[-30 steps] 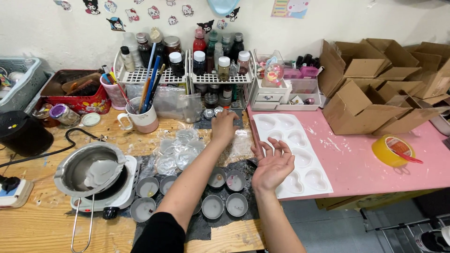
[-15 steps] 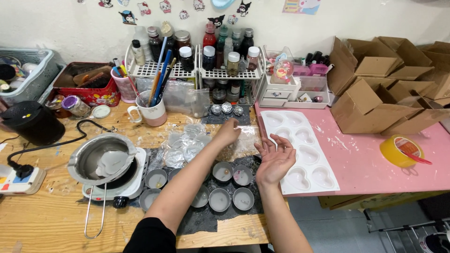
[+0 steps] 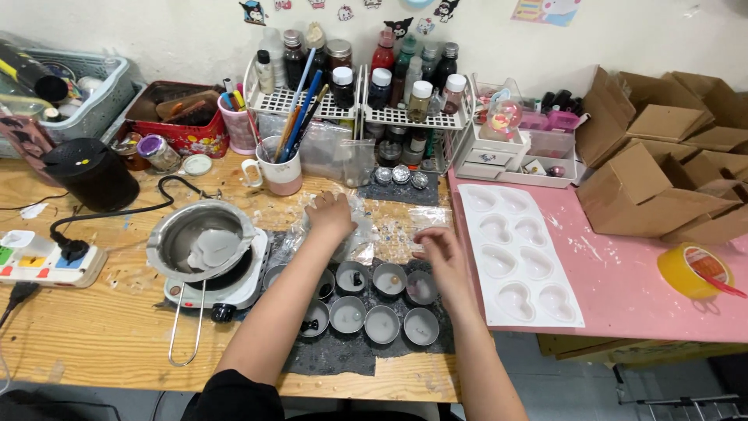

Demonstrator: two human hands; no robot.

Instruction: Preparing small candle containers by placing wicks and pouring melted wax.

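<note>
Moved: right hand (image 3: 442,253) has turned palm-down from raised, fingers loosely curled, holding nothing.
Left hand (image 3: 331,216): flat on clear plastic bag (image 3: 374,234), fingers narrow.
Tins (image 3: 366,300): about nine.

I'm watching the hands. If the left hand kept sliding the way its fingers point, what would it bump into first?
The left hand rests on crinkly clear plastic, fingers pointing toward the back. It would probably first meet the clear container below the white wire rack, though depth is hard to judge.

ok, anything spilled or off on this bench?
White drips and smears spatter the pink table right of the white heart mould. Pale flecks also litter the wooden table. The left hand presses crumpled clear plastic.
</note>
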